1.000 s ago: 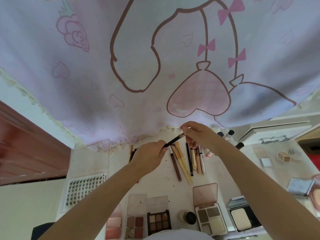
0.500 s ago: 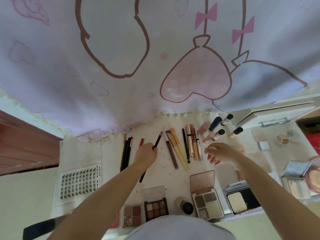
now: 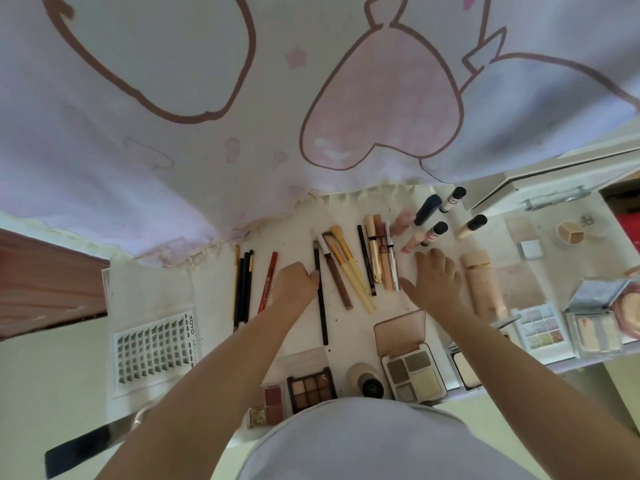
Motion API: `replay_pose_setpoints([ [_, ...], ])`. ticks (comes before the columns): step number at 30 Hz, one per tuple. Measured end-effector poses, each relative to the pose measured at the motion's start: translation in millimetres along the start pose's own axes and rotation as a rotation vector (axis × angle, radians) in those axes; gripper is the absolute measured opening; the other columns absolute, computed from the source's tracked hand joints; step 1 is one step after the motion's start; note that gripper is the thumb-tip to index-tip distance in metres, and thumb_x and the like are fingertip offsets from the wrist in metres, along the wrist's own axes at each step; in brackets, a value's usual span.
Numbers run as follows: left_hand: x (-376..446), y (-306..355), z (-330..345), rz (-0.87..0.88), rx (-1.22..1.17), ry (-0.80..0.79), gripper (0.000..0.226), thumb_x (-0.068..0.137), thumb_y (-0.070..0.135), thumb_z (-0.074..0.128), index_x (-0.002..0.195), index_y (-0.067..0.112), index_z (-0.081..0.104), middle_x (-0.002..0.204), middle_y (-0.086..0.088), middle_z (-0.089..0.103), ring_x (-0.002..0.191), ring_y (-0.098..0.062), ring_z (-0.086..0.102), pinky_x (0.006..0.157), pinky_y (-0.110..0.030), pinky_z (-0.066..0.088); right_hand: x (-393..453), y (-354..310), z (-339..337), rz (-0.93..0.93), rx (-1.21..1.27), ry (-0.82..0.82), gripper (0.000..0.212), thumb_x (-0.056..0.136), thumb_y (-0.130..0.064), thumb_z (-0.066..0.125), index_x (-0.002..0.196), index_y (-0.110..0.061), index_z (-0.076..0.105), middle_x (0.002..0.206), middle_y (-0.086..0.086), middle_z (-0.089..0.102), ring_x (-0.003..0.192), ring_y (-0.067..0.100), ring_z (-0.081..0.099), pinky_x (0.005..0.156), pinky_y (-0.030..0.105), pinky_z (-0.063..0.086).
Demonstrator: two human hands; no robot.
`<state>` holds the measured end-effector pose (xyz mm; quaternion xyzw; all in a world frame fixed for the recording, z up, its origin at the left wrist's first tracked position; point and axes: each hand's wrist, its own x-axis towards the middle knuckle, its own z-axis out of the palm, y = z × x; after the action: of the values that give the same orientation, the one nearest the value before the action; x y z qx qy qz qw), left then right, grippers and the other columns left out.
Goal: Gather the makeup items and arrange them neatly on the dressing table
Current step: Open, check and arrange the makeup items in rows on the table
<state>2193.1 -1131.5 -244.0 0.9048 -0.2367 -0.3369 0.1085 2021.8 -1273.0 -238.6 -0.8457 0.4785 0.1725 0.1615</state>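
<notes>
Just right of left hand (image 3: 294, 284), black pencil (image 3: 320, 299), touching fingertips

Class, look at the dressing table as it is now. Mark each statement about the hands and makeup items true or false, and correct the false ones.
1. The left hand touches the long black pencil, which lies flat on the table. True.
2. The right hand grips a yellow-handled brush. False: its fingers are spread and hold nothing; the yellow-handled brushes lie apart from it.
3. The red pencil lies to the left of the left hand. True.
4. The nine-pan eyeshadow palette is closed. False: its pans are exposed.
5. The lash tray sits among the brushes. False: it lies at the table's left end.
</notes>
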Motion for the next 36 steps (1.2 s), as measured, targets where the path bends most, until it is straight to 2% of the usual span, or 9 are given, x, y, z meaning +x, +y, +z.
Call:
replay_pose_setpoints([
  [6,-9.7,-33.4,-12.5,0.004,0.342,0.23,0.04,0.091,0.025,0.046,0.122,0.0,0.039,0.122,-0.016,0.045,0.114,-0.029,0.045,0.083,-0.034,0.045,6.2,9.7,6.5,-0.045,-0.023,-0.019,0.062,0.087,-0.041,0.051,0.137,-0.016,0.025,0.148,0.012,0.015,0.136,0.034,0.014,0.109,0.05,0.019],
  [11,-11.2,-46.9,-12.2,-0.048,0.364,0.168,0.029,0.095,0.021,0.037,0.113,0.0,0.046,0.115,-0.014,0.052,0.106,-0.028,0.052,0.072,-0.034,0.046,6.2,11.6,9.5,-0.054,-0.012,-0.023,0.064,0.088,-0.04,0.049,0.14,-0.017,0.02,0.15,0.011,0.01,0.138,0.034,0.009,0.111,0.05,0.016],
  [17,-14.2,-34.2,-14.8,0.06,0.448,0.203,0.029,0.097,0.021,0.034,0.114,0.001,0.046,0.115,-0.015,0.053,0.105,-0.028,0.052,0.076,-0.033,0.046,7.5,12.9,11.8,-0.048,-0.018,-0.043,0.065,0.089,-0.041,0.047,0.142,-0.018,0.016,0.152,0.01,0.004,0.14,0.033,0.004,0.112,0.051,0.013],
  [21,-22.3,-12.4,-19.9,0.175,0.23,0.233,0.027,0.097,0.021,0.035,0.111,0.0,0.045,0.11,-0.017,0.05,0.088,-0.031,0.057,0.065,-0.032,0.043,5.1,16.0,10.0,-0.067,-0.025,-0.057,0.066,0.09,-0.04,0.047,0.143,-0.02,0.014,0.153,0.009,0.003,0.14,0.032,0.004,0.112,0.048,0.013],
  [24,-30.7,4.3,-27.5,0.268,0.099,0.258,0.025,0.097,0.021,0.034,0.111,0.003,0.045,0.102,-0.015,0.05,0.074,-0.03,0.054,0.057,-0.03,0.038,3.2,16.0,-4.7,-0.098,-0.014,-0.071,0.056,0.092,-0.036,0.045,0.14,-0.014,0.026,0.149,0.013,0.02,0.136,0.032,0.021,0.11,0.042,0.024],
  [27,-40.7,17.1,-38.5,0.406,0.051,0.242,0.023,0.098,0.022,0.031,0.107,0.009,0.048,0.08,-0.004,0.049,0.06,-0.018,0.045,0.048,-0.023,0.029,-6.9,10.1,-28.1,-0.148,0.112,-0.032,0.041,0.095,-0.029,0.039,0.13,-0.007,0.044,0.132,0.013,0.049,0.121,0.027,0.046,0.098,0.033,0.036],
  [30,-55.9,32.1,-50.0,0.54,0.055,0.212,0.023,0.098,0.022,0.031,0.08,0.015,0.044,0.061,0.009,0.037,0.053,-0.005,0.034,0.048,-0.019,0.03,-25.7,-7.1,-54.4,-0.252,0.38,0.042,0.033,0.095,-0.028,0.039,0.116,-0.01,0.057,0.108,0.009,0.064,0.097,0.022,0.06,0.08,0.026,0.042],
  [33,-75.6,45.7,-59.5,0.685,0.055,0.164,0.027,0.097,0.021,0.033,0.071,0.017,0.039,0.06,0.011,0.033,0.053,-0.004,0.033,0.056,-0.02,0.025,-43.5,-32.0,-83.8,-0.26,0.808,-0.07,0.033,0.095,-0.033,0.036,0.098,-0.01,0.059,0.072,0.001,0.06,0.057,0.011,0.056,0.049,0.013,0.043],
  [36,-90.3,51.5,-69.0,0.782,0.09,0.135,0.028,0.096,0.027,0.038,0.079,0.011,0.053,0.063,0.012,0.033,0.057,-0.005,0.033,0.056,-0.02,0.023,-56.1,-48.2,-106.3,-0.346,0.779,-0.135,0.041,0.096,-0.033,0.035,0.065,-0.009,0.046,0.049,0.001,0.043,0.035,0.005,0.04,0.037,0.011,0.033],
])
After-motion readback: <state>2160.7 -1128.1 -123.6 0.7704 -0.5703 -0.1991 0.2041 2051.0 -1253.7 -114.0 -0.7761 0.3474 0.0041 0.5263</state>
